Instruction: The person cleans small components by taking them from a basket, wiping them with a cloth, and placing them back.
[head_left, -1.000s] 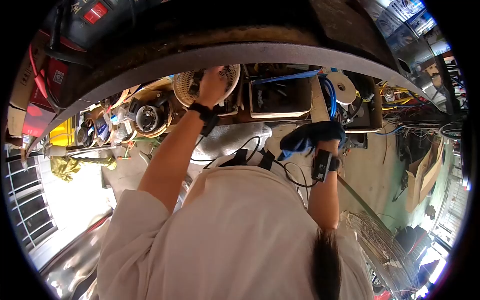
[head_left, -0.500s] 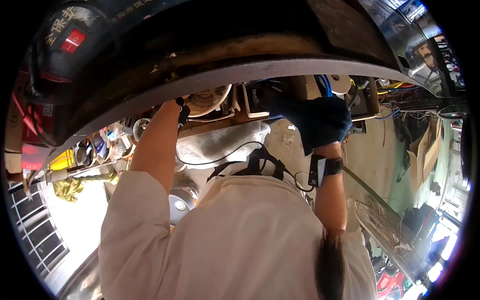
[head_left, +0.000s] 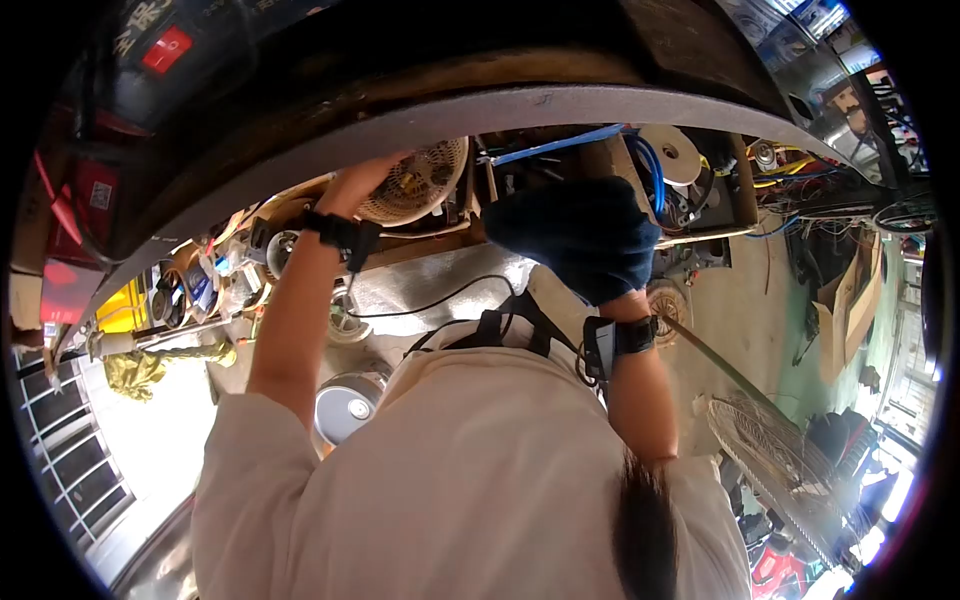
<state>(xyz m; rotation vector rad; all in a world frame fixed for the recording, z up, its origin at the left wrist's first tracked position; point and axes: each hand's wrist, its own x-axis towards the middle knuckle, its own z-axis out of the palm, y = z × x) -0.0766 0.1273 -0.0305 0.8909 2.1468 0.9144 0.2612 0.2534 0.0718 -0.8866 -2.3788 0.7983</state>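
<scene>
My left hand [head_left: 358,184] reaches under the front edge of a dark bench and lies against the left side of a round, beige woven-look basket [head_left: 425,185]. Small yellowish items show inside the basket. The bench edge hides most of my left fingertips, so their grip is unclear. A dark blue cloth [head_left: 575,235] covers my right hand up to the wrist, in front of a wooden tray [head_left: 610,165] with dividers. Beneath the cloth the fingers are hidden. A blue rod [head_left: 560,143] crosses the tray behind the cloth.
Coiled blue tubing [head_left: 648,175] and a pale disc-shaped spool [head_left: 670,155] sit in the tray's right compartment. The thick bench edge [head_left: 540,100] overhangs both hands. A cable [head_left: 450,305] hangs in front of my body. Mixed parts crowd the left, and a cardboard box [head_left: 855,315] stands right.
My left hand and forearm have shifted, showing more of the hand beside the basket. The cloth-covered right hand has moved left and now lies before the tray. The blue rod has come into view.
</scene>
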